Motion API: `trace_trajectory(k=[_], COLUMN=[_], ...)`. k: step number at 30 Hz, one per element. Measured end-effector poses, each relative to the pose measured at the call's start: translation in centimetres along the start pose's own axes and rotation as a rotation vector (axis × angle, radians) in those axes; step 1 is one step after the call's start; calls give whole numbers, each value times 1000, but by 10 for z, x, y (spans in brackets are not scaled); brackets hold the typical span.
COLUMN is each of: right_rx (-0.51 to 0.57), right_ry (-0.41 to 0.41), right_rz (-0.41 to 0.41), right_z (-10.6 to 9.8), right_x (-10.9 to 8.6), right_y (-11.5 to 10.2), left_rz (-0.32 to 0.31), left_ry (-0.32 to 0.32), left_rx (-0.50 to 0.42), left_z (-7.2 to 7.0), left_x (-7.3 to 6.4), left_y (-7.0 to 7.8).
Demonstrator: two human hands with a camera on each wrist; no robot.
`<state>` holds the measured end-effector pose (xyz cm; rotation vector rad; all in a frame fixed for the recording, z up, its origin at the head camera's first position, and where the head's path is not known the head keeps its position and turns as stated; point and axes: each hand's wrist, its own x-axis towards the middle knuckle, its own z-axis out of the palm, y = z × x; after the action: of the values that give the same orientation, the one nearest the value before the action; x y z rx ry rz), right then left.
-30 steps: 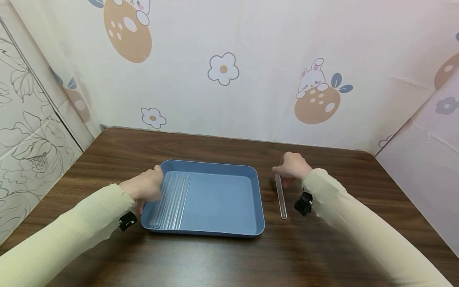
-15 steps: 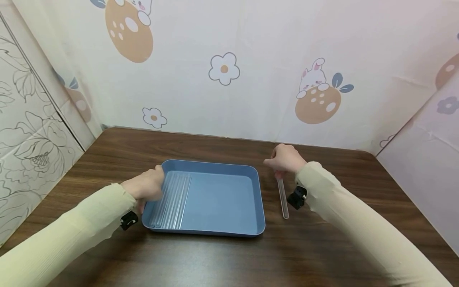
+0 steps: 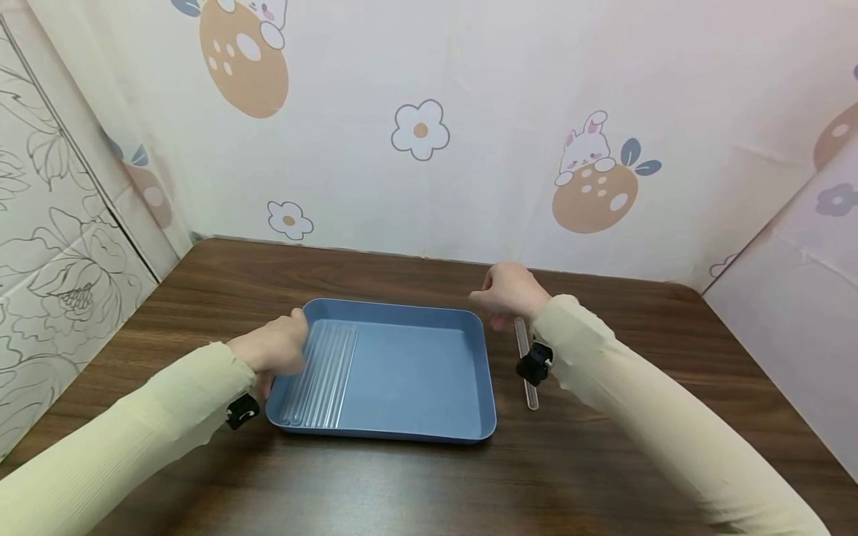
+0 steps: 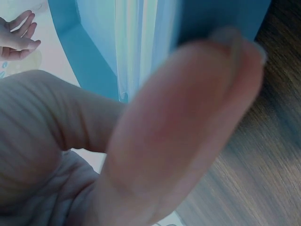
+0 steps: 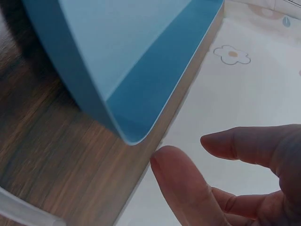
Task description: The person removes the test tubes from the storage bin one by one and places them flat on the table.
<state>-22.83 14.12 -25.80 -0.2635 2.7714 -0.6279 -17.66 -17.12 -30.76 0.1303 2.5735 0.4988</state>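
My left hand (image 3: pixel 271 346) grips the left wall of a shallow blue tray (image 3: pixel 412 372); in the left wrist view a thumb and finger (image 4: pixel 169 127) pinch its edge. Several clear test tubes (image 3: pixel 325 376) lie side by side along the tray's left end. Over the table just beyond the tray's far right corner, my right hand (image 3: pixel 512 292) has its thumb and fingers apart and holds nothing. One more clear test tube (image 3: pixel 532 398) lies on the table right of the tray, partly covered by the right wrist and its camera. Its end shows in the right wrist view.
The tray stands on a dark brown wooden table (image 3: pixel 375 484). A white cloth (image 3: pixel 489 186) printed with flowers and rabbits hangs behind the table's far edge, with more patterned cloth at both sides.
My right hand has left the far end of the loose test tube and moved left and away, toward the tray's far right corner. The left hand stays on the tray.
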Motion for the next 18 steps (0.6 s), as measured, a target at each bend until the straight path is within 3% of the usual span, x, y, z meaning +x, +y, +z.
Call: trace_trajectory(k=[9, 18], right_rx=[-25, -6], right_ry=[-10, -38], right_rz=[-45, -50], right_z=[9, 22], right_x=[5, 11], right_y=[-17, -36], left_rz=[7, -12], left_ry=[-6, 17], left_rx=[-10, 61], left_z=[0, 1], left_x=[0, 2], left_y=[-1, 1])
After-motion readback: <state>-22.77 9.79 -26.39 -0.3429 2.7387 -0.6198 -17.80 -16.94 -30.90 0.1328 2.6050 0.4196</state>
